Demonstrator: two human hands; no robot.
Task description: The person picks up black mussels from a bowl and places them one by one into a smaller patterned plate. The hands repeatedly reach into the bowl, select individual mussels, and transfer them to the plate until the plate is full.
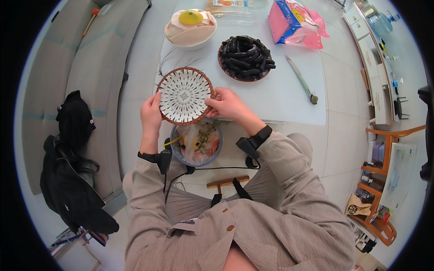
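Note:
A round plate with a brown rim and a dark radial pattern on white is held between my two hands. Tilted towards me, its bare face shows. My left hand grips the left rim, thumb on the edge. The lower right rim is in my right hand, thumb on top. Directly beneath the plate stands a waste bin lined with a plastic bag, holding scraps and green stems; the plate hides part of it. Beyond my right hand, a second patterned plate carries a heap of glossy black finger-shaped pieces.
On the white table are a bowl of pale pieces with a yellow dome, thin dark twigs, clear plastic packaging, a pink bag and a long greenish tapered object. A cable hangs between my wrists.

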